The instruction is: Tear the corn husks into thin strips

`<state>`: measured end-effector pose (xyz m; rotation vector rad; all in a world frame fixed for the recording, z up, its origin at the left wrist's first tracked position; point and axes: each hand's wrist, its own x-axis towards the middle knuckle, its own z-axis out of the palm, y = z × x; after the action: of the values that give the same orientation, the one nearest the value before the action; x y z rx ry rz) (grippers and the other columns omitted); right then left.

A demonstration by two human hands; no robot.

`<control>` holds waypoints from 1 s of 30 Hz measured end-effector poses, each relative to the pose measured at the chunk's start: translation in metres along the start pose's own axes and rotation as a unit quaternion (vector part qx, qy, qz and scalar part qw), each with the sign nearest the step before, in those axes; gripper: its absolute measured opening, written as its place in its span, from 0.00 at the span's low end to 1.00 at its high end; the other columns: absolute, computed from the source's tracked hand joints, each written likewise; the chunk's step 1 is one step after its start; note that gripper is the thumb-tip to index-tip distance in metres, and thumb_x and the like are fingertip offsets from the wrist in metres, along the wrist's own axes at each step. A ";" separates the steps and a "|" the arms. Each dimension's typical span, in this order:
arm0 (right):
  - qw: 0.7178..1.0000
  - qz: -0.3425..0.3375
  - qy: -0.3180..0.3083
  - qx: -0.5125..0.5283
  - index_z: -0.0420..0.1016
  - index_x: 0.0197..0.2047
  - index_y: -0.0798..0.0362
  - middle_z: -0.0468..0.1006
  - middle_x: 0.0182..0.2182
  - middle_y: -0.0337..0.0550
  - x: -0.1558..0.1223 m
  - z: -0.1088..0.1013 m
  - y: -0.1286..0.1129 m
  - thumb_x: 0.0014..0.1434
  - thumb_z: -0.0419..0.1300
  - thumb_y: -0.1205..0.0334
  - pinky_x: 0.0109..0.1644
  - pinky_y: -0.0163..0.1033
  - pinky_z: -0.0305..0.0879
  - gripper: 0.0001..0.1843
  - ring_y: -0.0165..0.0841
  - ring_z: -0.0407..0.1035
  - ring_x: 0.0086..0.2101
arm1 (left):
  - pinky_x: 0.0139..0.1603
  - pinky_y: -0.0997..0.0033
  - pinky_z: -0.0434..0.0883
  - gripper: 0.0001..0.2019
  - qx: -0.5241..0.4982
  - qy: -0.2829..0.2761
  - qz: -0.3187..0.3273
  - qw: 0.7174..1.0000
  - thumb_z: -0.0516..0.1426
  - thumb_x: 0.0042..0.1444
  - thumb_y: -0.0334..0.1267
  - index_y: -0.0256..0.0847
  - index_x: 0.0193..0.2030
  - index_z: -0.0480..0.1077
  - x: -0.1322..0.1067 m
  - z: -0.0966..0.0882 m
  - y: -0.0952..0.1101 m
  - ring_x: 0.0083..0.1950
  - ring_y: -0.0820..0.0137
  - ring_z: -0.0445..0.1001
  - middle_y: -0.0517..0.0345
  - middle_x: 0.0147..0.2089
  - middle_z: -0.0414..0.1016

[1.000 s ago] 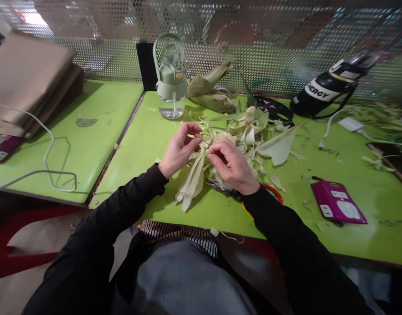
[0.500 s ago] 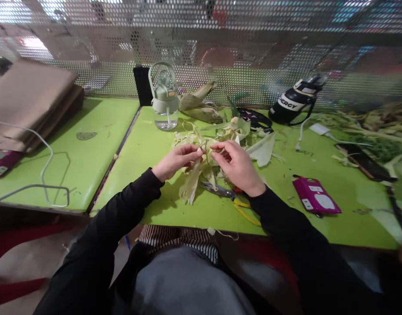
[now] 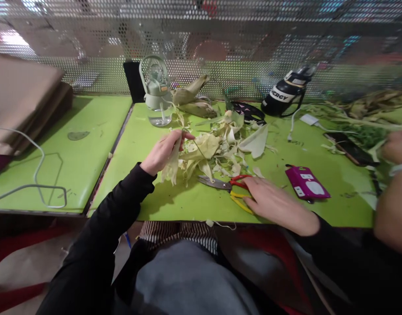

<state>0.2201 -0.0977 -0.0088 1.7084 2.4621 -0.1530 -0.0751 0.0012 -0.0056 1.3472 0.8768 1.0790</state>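
Observation:
My left hand (image 3: 168, 148) pinches a bunch of pale corn husk strips (image 3: 170, 170), with a thin stem or wire sticking out to the right of the fingers. Farther right, my right hand (image 3: 266, 199) has its fingers at the red and yellow handles of a pair of scissors (image 3: 217, 183). The scissors lie on the green table with their blades pointing left. Behind them spreads a heap of torn husk pieces (image 3: 205, 146). How far the right fingers reach through the handles is partly hidden.
A water bottle (image 3: 158, 98) and corn husks (image 3: 190, 96) stand behind the heap. To the right are a black bottle (image 3: 284, 94), a purple power strip (image 3: 307, 183) and a phone (image 3: 351, 148). Another person's arm (image 3: 396, 192) is at the right edge. Brown boards (image 3: 23, 96) lean at left.
My right hand has left the husk bunch and moved right and down to the scissors' handles. My left hand, still with the husk, has shifted left. Another person's arm has come in at right.

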 end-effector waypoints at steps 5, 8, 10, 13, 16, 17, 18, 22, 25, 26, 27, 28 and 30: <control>0.998 -0.032 0.000 0.052 0.74 0.51 0.58 0.80 0.48 0.58 -0.004 0.009 0.017 0.54 0.53 0.69 0.55 0.51 0.71 0.21 0.49 0.76 0.50 | 0.40 0.75 0.66 0.13 -0.015 -0.031 0.022 0.999 0.52 0.70 0.38 0.35 0.43 0.77 0.002 0.000 0.003 0.37 0.75 0.70 0.57 0.36 0.73; 0.997 -0.038 0.024 0.054 0.75 0.46 0.55 0.81 0.42 0.56 -0.001 0.012 0.019 0.51 0.54 0.70 0.50 0.51 0.73 0.19 0.49 0.76 0.44 | 0.38 0.77 0.65 0.10 -0.024 -0.044 0.035 0.998 0.54 0.69 0.36 0.35 0.40 0.75 0.003 0.000 0.004 0.34 0.77 0.69 0.60 0.33 0.73; 0.994 -0.049 0.060 0.076 0.74 0.44 0.53 0.81 0.40 0.55 -0.003 0.013 0.022 0.49 0.54 0.70 0.47 0.52 0.74 0.18 0.49 0.76 0.42 | 0.36 0.78 0.65 0.09 -0.022 -0.039 0.049 0.998 0.56 0.68 0.34 0.35 0.34 0.72 0.004 0.000 0.005 0.31 0.79 0.67 0.61 0.31 0.71; 0.984 -0.045 0.072 0.159 0.75 0.43 0.50 0.82 0.41 0.53 -0.010 0.010 0.028 0.52 0.57 0.66 0.44 0.52 0.75 0.14 0.49 0.77 0.41 | 0.35 0.78 0.65 0.07 -0.041 -0.019 0.036 0.998 0.57 0.66 0.28 0.37 0.34 0.68 0.004 -0.001 0.008 0.29 0.80 0.68 0.64 0.28 0.71; 0.946 0.018 0.003 0.324 0.76 0.46 0.49 0.82 0.39 0.50 -0.018 0.003 0.025 0.56 0.65 0.50 0.39 0.49 0.74 0.17 0.46 0.77 0.37 | 0.33 0.77 0.66 0.06 -0.062 -0.017 0.012 0.998 0.57 0.65 0.28 0.37 0.36 0.66 0.002 -0.001 0.011 0.28 0.79 0.70 0.64 0.27 0.72; 0.917 0.038 -0.030 0.395 0.76 0.47 0.49 0.81 0.35 0.48 -0.019 0.002 0.020 0.56 0.66 0.45 0.35 0.46 0.73 0.21 0.43 0.75 0.33 | 0.34 0.77 0.67 0.06 -0.067 -0.021 0.009 0.997 0.58 0.65 0.28 0.38 0.36 0.66 0.001 -0.001 0.012 0.28 0.79 0.71 0.64 0.27 0.73; 0.880 0.048 -0.058 0.469 0.75 0.48 0.49 0.77 0.30 0.43 -0.019 0.000 0.013 0.56 0.66 0.41 0.31 0.43 0.71 0.24 0.38 0.72 0.29 | 0.34 0.77 0.68 0.06 -0.072 -0.027 0.008 0.997 0.58 0.65 0.29 0.38 0.36 0.65 0.000 -0.001 0.012 0.29 0.79 0.72 0.64 0.28 0.74; 0.722 0.027 -0.111 0.683 0.71 0.46 0.49 0.60 0.25 0.31 -0.009 -0.004 -0.023 0.53 0.66 0.31 0.21 0.33 0.60 0.32 0.25 0.54 0.21 | 0.35 0.78 0.69 0.05 -0.094 -0.041 0.011 0.995 0.59 0.65 0.33 0.38 0.38 0.66 -0.001 -0.001 0.011 0.31 0.79 0.74 0.62 0.31 0.77; 0.674 0.034 -0.135 0.725 0.71 0.44 0.49 0.61 0.26 0.31 0.002 -0.007 -0.047 0.51 0.66 0.29 0.23 0.32 0.62 0.33 0.25 0.54 0.23 | 0.35 0.77 0.69 0.06 -0.110 -0.042 0.017 0.993 0.60 0.64 0.33 0.38 0.38 0.66 -0.001 0.000 0.008 0.32 0.78 0.75 0.61 0.32 0.78; 0.663 0.031 -0.136 0.736 0.70 0.43 0.49 0.60 0.26 0.31 0.006 -0.008 -0.052 0.51 0.66 0.28 0.22 0.32 0.63 0.33 0.25 0.54 0.22 | 0.36 0.77 0.70 0.07 -0.117 -0.043 0.020 0.992 0.61 0.64 0.33 0.38 0.38 0.66 -0.001 0.000 0.007 0.32 0.78 0.75 0.61 0.32 0.78; 0.654 0.028 -0.134 0.744 0.70 0.42 0.49 0.60 0.26 0.31 0.009 -0.009 -0.055 0.52 0.65 0.28 0.21 0.32 0.63 0.33 0.25 0.54 0.22 | 0.36 0.77 0.70 0.07 -0.123 -0.045 0.023 0.991 0.62 0.63 0.34 0.38 0.37 0.66 -0.001 0.001 0.007 0.32 0.78 0.75 0.61 0.32 0.78; 0.647 0.024 -0.128 0.751 0.70 0.41 0.49 0.60 0.26 0.32 0.012 -0.009 -0.058 0.52 0.64 0.28 0.20 0.32 0.63 0.32 0.25 0.54 0.22 | 0.36 0.77 0.70 0.08 -0.127 -0.046 0.025 0.991 0.62 0.62 0.34 0.38 0.37 0.66 -0.001 0.002 0.007 0.32 0.78 0.75 0.60 0.33 0.78; 0.642 0.025 -0.117 0.757 0.69 0.40 0.49 0.60 0.27 0.32 0.016 -0.010 -0.060 0.53 0.64 0.29 0.19 0.32 0.63 0.30 0.25 0.55 0.22 | 0.37 0.76 0.71 0.09 -0.127 -0.047 0.024 0.990 0.64 0.61 0.36 0.38 0.37 0.67 -0.001 0.003 0.006 0.32 0.78 0.75 0.60 0.33 0.78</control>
<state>0.1574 -0.1024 -0.0017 1.6821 1.8069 -2.7892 -0.0734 -0.0008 0.0006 1.1997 0.6176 1.1138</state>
